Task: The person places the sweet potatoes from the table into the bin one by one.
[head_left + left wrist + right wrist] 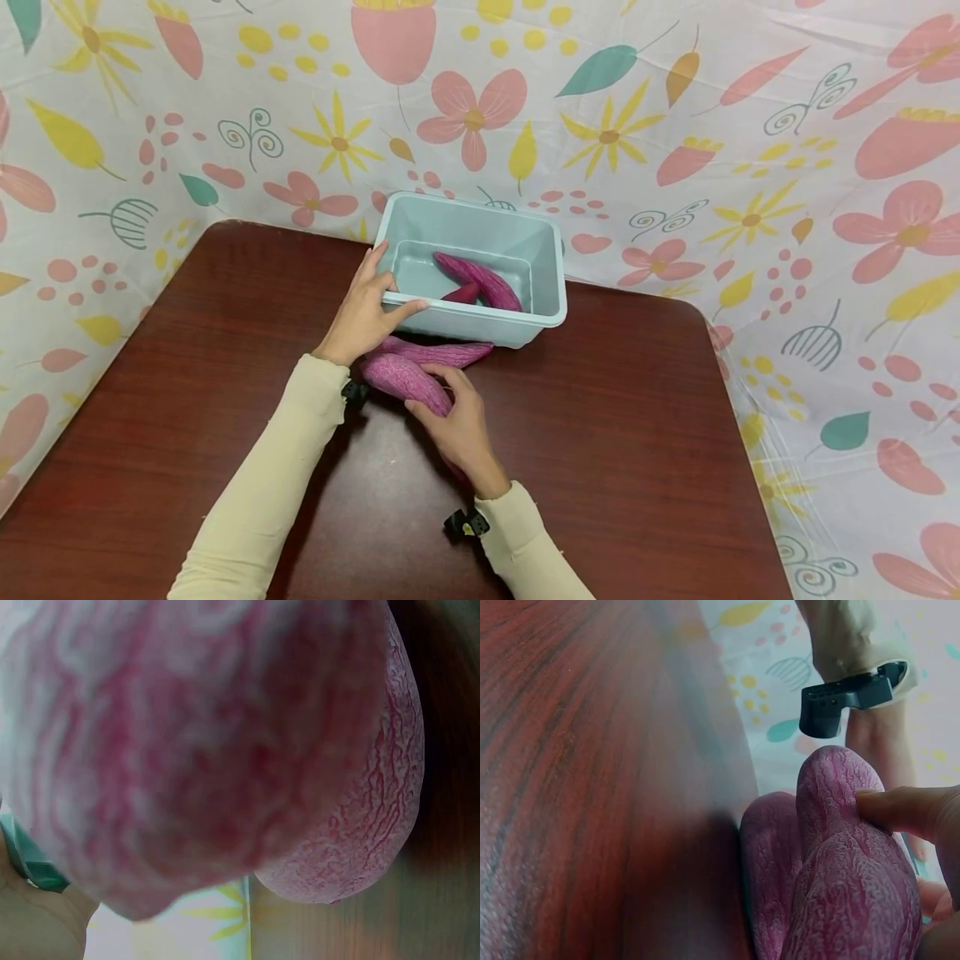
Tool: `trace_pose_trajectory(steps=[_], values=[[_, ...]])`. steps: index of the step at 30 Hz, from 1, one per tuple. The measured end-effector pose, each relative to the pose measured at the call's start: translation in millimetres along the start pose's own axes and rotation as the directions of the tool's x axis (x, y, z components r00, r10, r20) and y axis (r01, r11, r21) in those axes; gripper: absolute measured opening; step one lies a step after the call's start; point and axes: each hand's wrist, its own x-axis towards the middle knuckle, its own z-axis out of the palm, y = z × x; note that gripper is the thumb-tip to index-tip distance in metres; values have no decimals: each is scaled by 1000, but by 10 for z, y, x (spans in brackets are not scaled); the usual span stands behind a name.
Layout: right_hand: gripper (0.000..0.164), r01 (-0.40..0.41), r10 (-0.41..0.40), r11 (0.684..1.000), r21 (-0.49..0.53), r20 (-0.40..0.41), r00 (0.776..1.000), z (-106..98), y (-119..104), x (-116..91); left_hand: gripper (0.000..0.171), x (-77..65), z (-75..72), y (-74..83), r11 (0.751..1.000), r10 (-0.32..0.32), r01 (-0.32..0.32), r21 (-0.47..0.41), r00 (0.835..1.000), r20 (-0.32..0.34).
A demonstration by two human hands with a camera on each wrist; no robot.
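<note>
Close against the left wrist camera, blurred across most of that view: a mottled purple vegetable, by its position most likely the one gripped by the right hand, thumb and fingers curled round it in front of the pale blue bin. On the table, between it and the bin's front wall, a second vegetable, partly covered by the held one. Inside the bin, a long curved vegetable with a redder piece beside it. At the bin's near left corner, the left hand, holding on with fingers over the side rim and thumb along the front. Possible trouble from here: a slip from the right hand, owing to the rounded, tapering shape; a knock against the front rim on any low pass; a nudge sending the second vegetable rolling; a tilt or skid of the bin under lopsided pressure at one corner. Hidden or cut off: the lower end of the held vegetable behind the right hand, the base of the redder piece behind the front wall, part of the right hand beyond its wrist view's edge. Hard to make out: any contact between the held and second vegetables.
</note>
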Motion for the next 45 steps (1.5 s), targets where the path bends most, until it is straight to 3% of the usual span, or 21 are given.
trace_pose_trajectory(steps=[15, 25, 45], values=[[49, 25, -23, 999, 45, -32, 999, -94, 25, -8, 47, 10, 13, -5, 1000, 14, -14, 18, 1000, -13], [50, -1, 1, 1000, 10, -38, 999, -186, 71, -27, 47, 9, 9, -9, 1000, 8, -8, 15, 1000, -4], [50, 51, -53, 998, -24, -75, 996, -414, 72, -8, 47, 1, 17, 0, 1000, 3, -3, 3, 1000, -2]])
